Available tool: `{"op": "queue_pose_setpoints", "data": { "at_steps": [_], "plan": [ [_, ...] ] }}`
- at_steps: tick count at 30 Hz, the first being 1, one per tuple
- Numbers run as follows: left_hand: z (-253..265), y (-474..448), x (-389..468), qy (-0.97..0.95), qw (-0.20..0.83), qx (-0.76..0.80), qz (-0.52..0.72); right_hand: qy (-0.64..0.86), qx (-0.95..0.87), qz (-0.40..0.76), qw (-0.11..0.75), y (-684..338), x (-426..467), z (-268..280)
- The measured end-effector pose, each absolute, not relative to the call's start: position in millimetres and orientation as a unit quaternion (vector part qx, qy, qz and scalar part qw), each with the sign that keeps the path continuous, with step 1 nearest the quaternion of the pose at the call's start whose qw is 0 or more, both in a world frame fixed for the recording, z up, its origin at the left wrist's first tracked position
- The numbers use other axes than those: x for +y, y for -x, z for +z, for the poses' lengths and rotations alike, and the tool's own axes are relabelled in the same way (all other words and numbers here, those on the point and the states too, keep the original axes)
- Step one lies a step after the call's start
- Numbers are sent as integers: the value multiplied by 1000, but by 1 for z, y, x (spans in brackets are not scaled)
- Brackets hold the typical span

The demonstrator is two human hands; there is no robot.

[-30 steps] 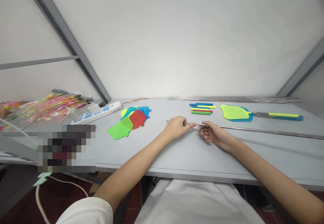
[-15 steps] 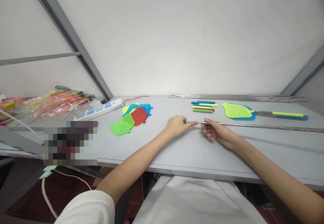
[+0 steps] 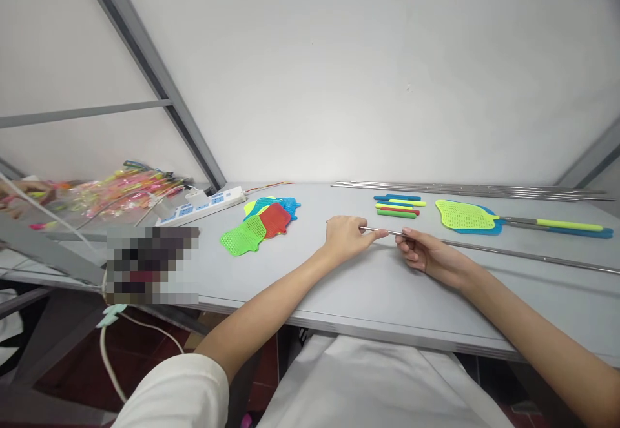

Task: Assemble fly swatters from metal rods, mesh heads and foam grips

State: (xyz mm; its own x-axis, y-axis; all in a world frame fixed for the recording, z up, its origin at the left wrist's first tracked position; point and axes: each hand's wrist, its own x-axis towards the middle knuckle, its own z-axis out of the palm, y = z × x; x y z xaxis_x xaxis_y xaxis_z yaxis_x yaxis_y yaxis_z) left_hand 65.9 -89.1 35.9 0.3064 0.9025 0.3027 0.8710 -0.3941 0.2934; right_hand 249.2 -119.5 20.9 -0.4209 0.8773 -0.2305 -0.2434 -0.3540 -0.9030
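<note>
A thin metal telescopic rod (image 3: pixel 504 252) runs above the table from the middle towards the right edge of the view. My left hand (image 3: pixel 347 237) is closed around its left part, thumb stretched along it, and a short tip shows past the knuckles. Just to the right, my right hand (image 3: pixel 430 254) pinches the same rod between thumb and fingers. Beyond the hands lie several coloured handle tubes (image 3: pixel 398 206). Left of them, a green fly swatter head (image 3: pixel 243 235) partly overlaps a red swatter head (image 3: pixel 277 220), with blue and yellow ones behind.
Two whole fly swatters, a yellow one (image 3: pixel 465 215) on a blue one, lie at the right. Several metal rods (image 3: pixel 465 189) line the wall. A white power strip (image 3: pixel 206 207) and bagged colourful items (image 3: pixel 121 192) are at the left, near a grey frame post (image 3: pixel 186 134).
The rod is tilted more, its right part lower, and its left tip now shows beyond my left hand. Both hands keep their hold. The whole view has shifted slightly left.
</note>
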Motion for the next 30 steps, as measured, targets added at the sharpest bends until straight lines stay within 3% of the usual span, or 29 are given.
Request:
{"op": "queue_pose_setpoints", "data": {
  "at_steps": [30],
  "plan": [
    [33,-68,-91,-846,34,491,206,385,-461,694,397,-253,-119,20]
  ]
}}
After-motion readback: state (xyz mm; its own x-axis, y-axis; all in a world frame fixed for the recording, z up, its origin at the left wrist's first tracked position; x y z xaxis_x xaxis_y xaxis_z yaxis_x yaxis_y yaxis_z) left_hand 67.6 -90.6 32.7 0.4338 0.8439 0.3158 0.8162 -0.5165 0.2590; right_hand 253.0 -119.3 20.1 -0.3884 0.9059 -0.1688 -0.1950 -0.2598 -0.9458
